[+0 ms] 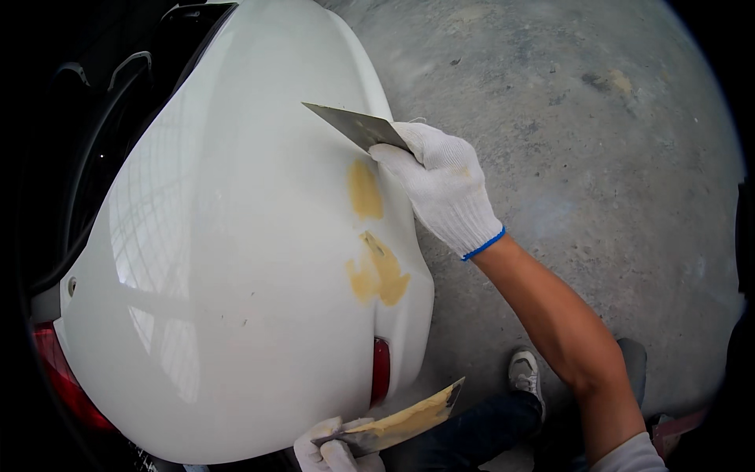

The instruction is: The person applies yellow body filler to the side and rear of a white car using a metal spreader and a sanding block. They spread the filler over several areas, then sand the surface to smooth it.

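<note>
My right hand [444, 177], in a white knit glove with a blue cuff edge, grips a flat metal putty knife [358, 126] between thumb and fingers. The blade points left, above the white car bumper [259, 236]. Just below it, a yellowish patch of filler [365, 190] lies on the bumper. A second, uneven filler patch [385, 271] with a darker spot sits nearer me. At the bottom, my gloved left hand [334, 452] is closed on a putty-covered metal spreader [409, 418], its face smeared with the same yellowish filler. The picture's lower edge cuts off part of this hand.
A red reflector [381, 370] is set in the bumper below the patches. A red tail light [67, 377] shows at the lower left, and a dark opening in the car [118, 134] at the upper left. Grey concrete floor [566, 157] spreads right; my shoe [525, 376] stands on it.
</note>
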Available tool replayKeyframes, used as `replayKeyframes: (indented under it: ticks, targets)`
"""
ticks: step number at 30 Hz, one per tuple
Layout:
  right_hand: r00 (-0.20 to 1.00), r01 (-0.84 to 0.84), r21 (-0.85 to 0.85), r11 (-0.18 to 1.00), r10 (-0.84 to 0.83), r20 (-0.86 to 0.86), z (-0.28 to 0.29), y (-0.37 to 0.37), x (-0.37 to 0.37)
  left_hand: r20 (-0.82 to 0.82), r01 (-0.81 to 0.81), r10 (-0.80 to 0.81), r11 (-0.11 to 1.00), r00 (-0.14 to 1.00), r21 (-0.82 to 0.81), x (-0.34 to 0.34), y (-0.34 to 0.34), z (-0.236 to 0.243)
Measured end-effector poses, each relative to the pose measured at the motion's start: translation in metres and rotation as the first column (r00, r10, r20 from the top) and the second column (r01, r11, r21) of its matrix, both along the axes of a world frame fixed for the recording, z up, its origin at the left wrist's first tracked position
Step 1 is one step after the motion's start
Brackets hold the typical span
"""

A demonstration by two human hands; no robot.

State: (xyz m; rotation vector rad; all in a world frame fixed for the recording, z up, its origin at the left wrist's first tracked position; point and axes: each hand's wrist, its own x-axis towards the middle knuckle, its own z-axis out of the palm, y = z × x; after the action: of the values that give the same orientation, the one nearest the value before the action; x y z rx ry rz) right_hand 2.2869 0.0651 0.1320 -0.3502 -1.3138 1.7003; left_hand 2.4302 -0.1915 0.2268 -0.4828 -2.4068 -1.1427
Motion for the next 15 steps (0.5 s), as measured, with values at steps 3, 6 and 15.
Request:
replayKeyframes:
  ticks: [3, 6, 15]
  targets:
    - [0.995, -0.087, -0.021, 0.996, 0.087, 0.04, 0.004, -0.001, 0.007, 0.01, 0.007, -0.007, 1.0, 1.0, 0.009, -0.001, -0.006, 0.0]
    - [0.979, -0.163, -0.031, 0.986, 0.165, 0.118, 0.002, -0.004, 0.014, -0.005, 0.011, -0.011, 1.0, 1.0, -0.006, -0.001, -0.008, 0.001]
    - [0.973, -0.208, -0.048, 0.977, 0.211, 0.093, -0.013, -0.028, 0.041, 0.032, 0.015, -0.019, 0.994, 0.999, 0.108, -0.003, -0.006, 0.002]
